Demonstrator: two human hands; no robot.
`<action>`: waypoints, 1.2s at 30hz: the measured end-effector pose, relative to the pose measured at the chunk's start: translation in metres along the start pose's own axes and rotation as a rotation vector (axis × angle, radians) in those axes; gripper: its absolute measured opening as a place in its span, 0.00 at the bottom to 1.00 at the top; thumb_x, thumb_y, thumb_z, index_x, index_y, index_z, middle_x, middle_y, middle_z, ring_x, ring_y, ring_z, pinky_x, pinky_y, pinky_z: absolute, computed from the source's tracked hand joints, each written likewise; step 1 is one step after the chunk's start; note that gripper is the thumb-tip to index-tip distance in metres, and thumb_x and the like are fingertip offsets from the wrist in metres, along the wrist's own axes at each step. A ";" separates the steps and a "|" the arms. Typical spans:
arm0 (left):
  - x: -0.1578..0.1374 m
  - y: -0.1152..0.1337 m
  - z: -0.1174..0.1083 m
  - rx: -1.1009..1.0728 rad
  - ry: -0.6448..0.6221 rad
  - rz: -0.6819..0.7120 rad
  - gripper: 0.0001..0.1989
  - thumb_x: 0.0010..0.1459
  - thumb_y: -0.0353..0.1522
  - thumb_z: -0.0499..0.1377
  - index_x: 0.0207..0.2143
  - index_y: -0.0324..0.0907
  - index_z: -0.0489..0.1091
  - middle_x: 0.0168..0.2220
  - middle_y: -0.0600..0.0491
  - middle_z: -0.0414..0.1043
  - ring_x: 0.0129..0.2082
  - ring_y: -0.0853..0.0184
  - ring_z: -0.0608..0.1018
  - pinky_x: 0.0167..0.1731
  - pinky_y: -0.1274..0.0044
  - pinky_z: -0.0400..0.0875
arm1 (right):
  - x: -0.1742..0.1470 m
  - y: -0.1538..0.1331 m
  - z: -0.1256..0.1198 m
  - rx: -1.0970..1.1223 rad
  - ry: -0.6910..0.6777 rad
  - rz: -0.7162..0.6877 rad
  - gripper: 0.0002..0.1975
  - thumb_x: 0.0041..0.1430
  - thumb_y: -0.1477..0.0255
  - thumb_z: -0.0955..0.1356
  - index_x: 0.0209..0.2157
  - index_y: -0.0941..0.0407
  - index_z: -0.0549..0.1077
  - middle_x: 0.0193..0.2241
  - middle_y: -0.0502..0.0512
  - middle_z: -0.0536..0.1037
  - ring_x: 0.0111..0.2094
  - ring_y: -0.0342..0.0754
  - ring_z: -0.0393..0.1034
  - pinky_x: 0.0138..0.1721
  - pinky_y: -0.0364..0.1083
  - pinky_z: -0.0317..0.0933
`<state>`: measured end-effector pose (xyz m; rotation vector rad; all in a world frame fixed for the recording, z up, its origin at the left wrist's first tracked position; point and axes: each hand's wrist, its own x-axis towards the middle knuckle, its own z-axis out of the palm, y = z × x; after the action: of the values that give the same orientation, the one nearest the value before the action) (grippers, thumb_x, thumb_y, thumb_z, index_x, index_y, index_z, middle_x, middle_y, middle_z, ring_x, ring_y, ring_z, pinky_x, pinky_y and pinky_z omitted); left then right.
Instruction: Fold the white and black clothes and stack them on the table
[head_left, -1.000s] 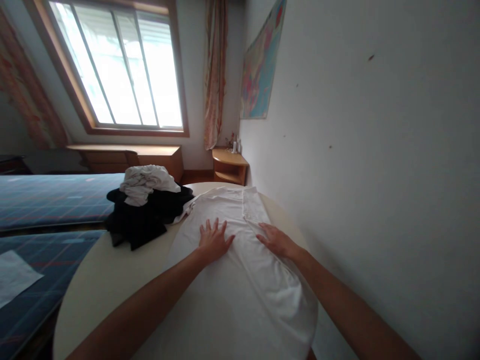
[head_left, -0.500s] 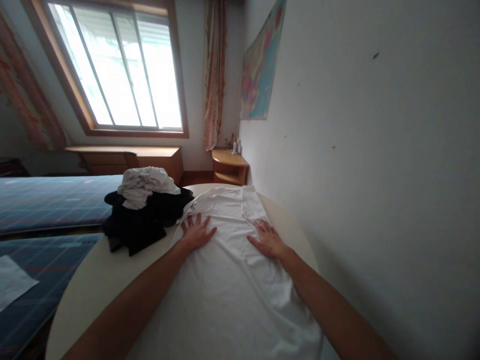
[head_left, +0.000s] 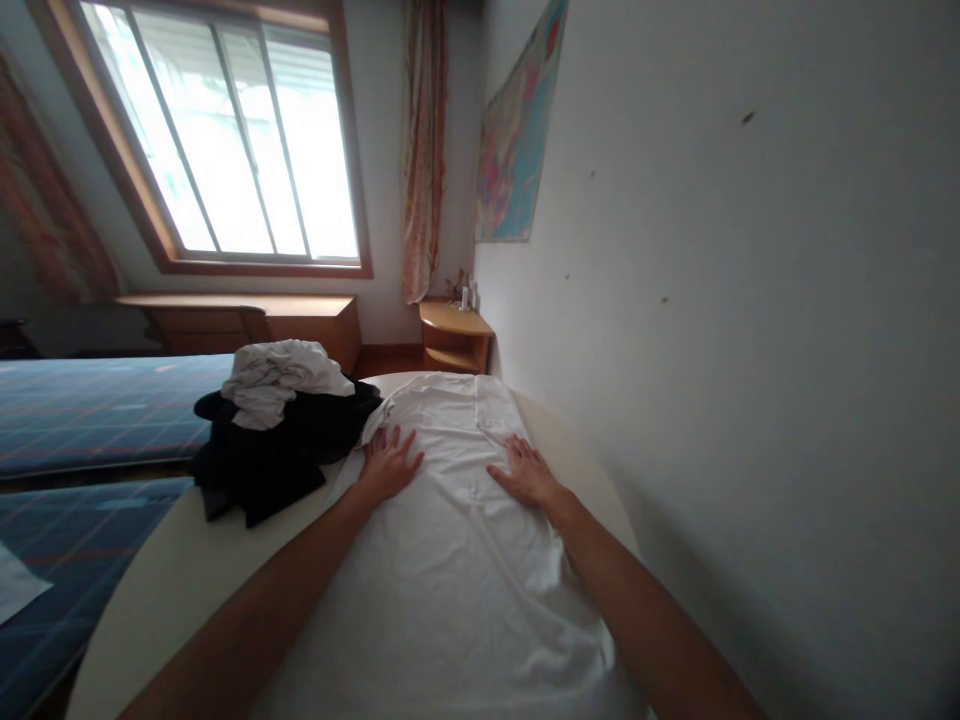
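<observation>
A white garment (head_left: 442,580) lies spread lengthwise over a round cream table (head_left: 180,570), with creases across its far part and along its right side. My left hand (head_left: 388,468) rests flat on its left side, fingers spread. On the right side of the cloth, my right hand (head_left: 529,472) lies palm down with its fingers stretched out. Neither hand grips anything. Beyond my left hand sits a heap of black clothing (head_left: 277,460) with a crumpled light grey cloth (head_left: 289,375) on top.
Beds with blue plaid covers (head_left: 90,410) stand left of the table, a white sheet (head_left: 19,585) on the nearer one. The wall (head_left: 712,400) runs close along the right. A corner shelf (head_left: 456,320) and a desk (head_left: 300,305) stand at the back.
The view has turned slightly to the right. Both hands stay flat on the white garment, in nearly the same places.
</observation>
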<state>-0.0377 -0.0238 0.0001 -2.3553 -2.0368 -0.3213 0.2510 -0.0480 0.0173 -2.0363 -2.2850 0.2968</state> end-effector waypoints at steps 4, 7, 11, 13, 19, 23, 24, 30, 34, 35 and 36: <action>-0.028 0.005 -0.003 -0.036 0.007 0.120 0.30 0.66 0.46 0.46 0.67 0.46 0.53 0.69 0.43 0.49 0.68 0.48 0.52 0.63 0.55 0.48 | -0.015 0.006 -0.006 -0.013 0.024 -0.032 0.44 0.62 0.49 0.59 0.69 0.64 0.46 0.68 0.66 0.51 0.68 0.57 0.45 0.65 0.52 0.42; -0.054 0.010 -0.013 -0.081 0.020 0.267 0.30 0.65 0.46 0.48 0.67 0.49 0.53 0.70 0.48 0.45 0.70 0.50 0.46 0.65 0.56 0.44 | -0.026 0.012 -0.015 -0.037 0.072 -0.022 0.42 0.60 0.51 0.62 0.67 0.62 0.51 0.64 0.67 0.60 0.63 0.60 0.55 0.61 0.53 0.51; -0.090 0.023 -0.037 -0.186 -0.077 0.638 0.32 0.64 0.47 0.51 0.68 0.52 0.51 0.72 0.52 0.39 0.70 0.53 0.42 0.66 0.59 0.43 | -0.037 0.025 -0.029 -0.038 0.087 0.071 0.32 0.63 0.55 0.61 0.61 0.61 0.62 0.56 0.70 0.70 0.56 0.58 0.67 0.53 0.51 0.59; -0.108 0.034 -0.049 -0.237 -0.162 0.807 0.34 0.62 0.47 0.55 0.67 0.54 0.52 0.71 0.52 0.39 0.70 0.52 0.43 0.66 0.57 0.43 | -0.042 0.032 -0.034 -0.031 0.062 0.130 0.29 0.63 0.56 0.61 0.58 0.61 0.66 0.51 0.69 0.75 0.51 0.58 0.71 0.48 0.50 0.62; -0.151 0.064 -0.068 -0.369 -0.322 1.116 0.34 0.56 0.46 0.60 0.65 0.56 0.58 0.70 0.53 0.45 0.68 0.47 0.50 0.65 0.54 0.45 | -0.061 0.047 -0.041 -0.037 0.003 0.159 0.22 0.63 0.58 0.61 0.47 0.59 0.74 0.47 0.68 0.78 0.48 0.57 0.73 0.43 0.48 0.62; -0.165 0.070 -0.067 -0.434 -0.359 1.159 0.35 0.55 0.46 0.61 0.64 0.57 0.58 0.69 0.53 0.50 0.68 0.47 0.52 0.64 0.53 0.46 | -0.075 0.054 -0.042 -0.038 -0.019 0.156 0.21 0.63 0.61 0.61 0.47 0.61 0.73 0.46 0.70 0.78 0.46 0.58 0.74 0.41 0.47 0.61; -0.168 0.071 -0.067 -0.436 -0.360 1.166 0.35 0.55 0.46 0.61 0.64 0.57 0.58 0.69 0.53 0.50 0.68 0.46 0.52 0.64 0.52 0.46 | -0.079 0.056 -0.044 -0.036 -0.024 0.152 0.20 0.63 0.62 0.62 0.47 0.62 0.73 0.46 0.70 0.78 0.46 0.57 0.74 0.41 0.47 0.61; -0.177 0.075 -0.068 -0.437 -0.332 1.180 0.32 0.56 0.48 0.60 0.62 0.55 0.61 0.67 0.51 0.56 0.66 0.47 0.57 0.64 0.54 0.49 | -0.102 0.060 -0.064 0.030 -0.004 0.047 0.18 0.63 0.65 0.63 0.49 0.61 0.71 0.48 0.67 0.77 0.47 0.55 0.72 0.46 0.46 0.60; -0.170 0.083 -0.067 -0.509 -0.265 1.013 0.27 0.62 0.43 0.55 0.63 0.50 0.60 0.62 0.48 0.64 0.62 0.55 0.66 0.61 0.62 0.59 | -0.117 0.046 -0.084 0.170 0.035 -0.017 0.21 0.59 0.64 0.67 0.51 0.60 0.70 0.44 0.63 0.78 0.43 0.53 0.72 0.44 0.46 0.61; -0.164 0.085 -0.066 -0.538 -0.225 0.919 0.26 0.64 0.42 0.54 0.63 0.49 0.59 0.60 0.47 0.66 0.59 0.58 0.69 0.59 0.64 0.62 | -0.121 0.039 -0.088 0.210 0.045 -0.043 0.22 0.58 0.64 0.67 0.52 0.59 0.69 0.41 0.61 0.78 0.41 0.52 0.72 0.42 0.46 0.61; -0.158 0.087 -0.065 -0.566 -0.178 0.818 0.25 0.65 0.41 0.52 0.63 0.48 0.58 0.58 0.47 0.68 0.57 0.59 0.71 0.58 0.65 0.64 | -0.125 0.031 -0.090 0.251 0.058 -0.076 0.24 0.57 0.63 0.68 0.53 0.59 0.68 0.39 0.59 0.78 0.39 0.51 0.72 0.41 0.45 0.61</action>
<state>0.0170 -0.2005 0.0490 -3.3795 -0.9048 -0.7308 0.3126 -0.1591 0.1097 -1.8095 -2.1602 0.4855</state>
